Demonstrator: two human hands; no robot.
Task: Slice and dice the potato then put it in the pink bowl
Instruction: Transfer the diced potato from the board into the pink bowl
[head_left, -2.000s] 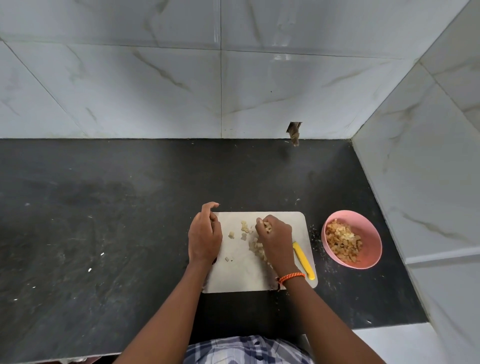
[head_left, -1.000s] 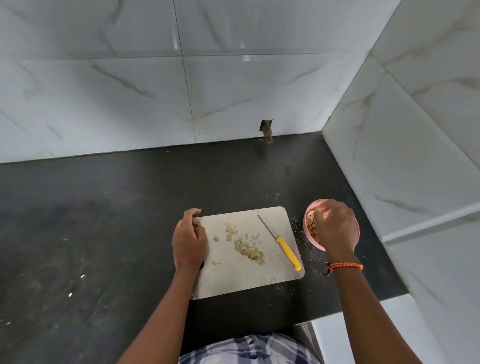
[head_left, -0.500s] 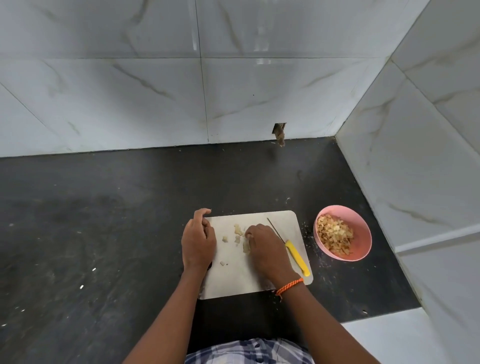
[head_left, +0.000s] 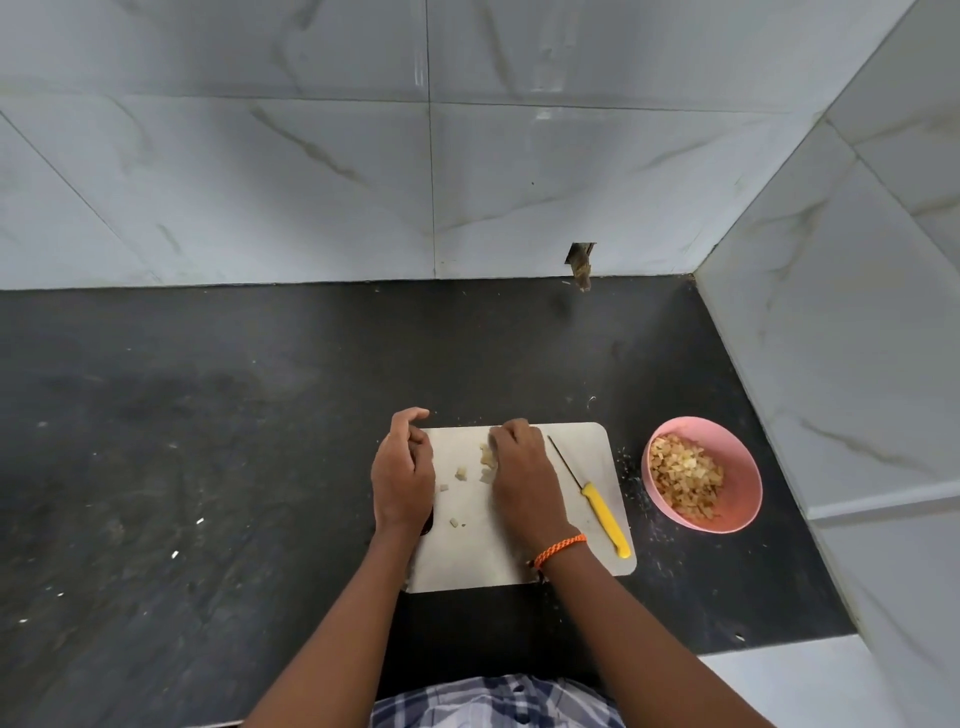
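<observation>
A white cutting board (head_left: 467, 556) lies on the black counter. My right hand (head_left: 522, 470) sits over the far middle of the board, fingers curled down around a small heap of diced potato (head_left: 487, 457) that shows at its left side. A few loose potato cubes (head_left: 461, 473) lie between my hands. My left hand (head_left: 402, 475) rests on the board's left edge with loosely curled fingers and holds nothing. A yellow-handled knife (head_left: 605, 519) lies on the right part of the board. To the right stands the pink bowl (head_left: 748, 467), holding diced potato (head_left: 685, 475).
The black counter (head_left: 208, 441) stretches wide to the left, with small scraps scattered on it. Marble wall tiles close off the back and the right side just beyond the bowl. A small hole in the back wall (head_left: 581, 260) sits at counter level.
My right hand went to the pink bowl, came back to the board and now covers the potato heap, a little farther up the board. The left hand stayed at the board's left edge.
</observation>
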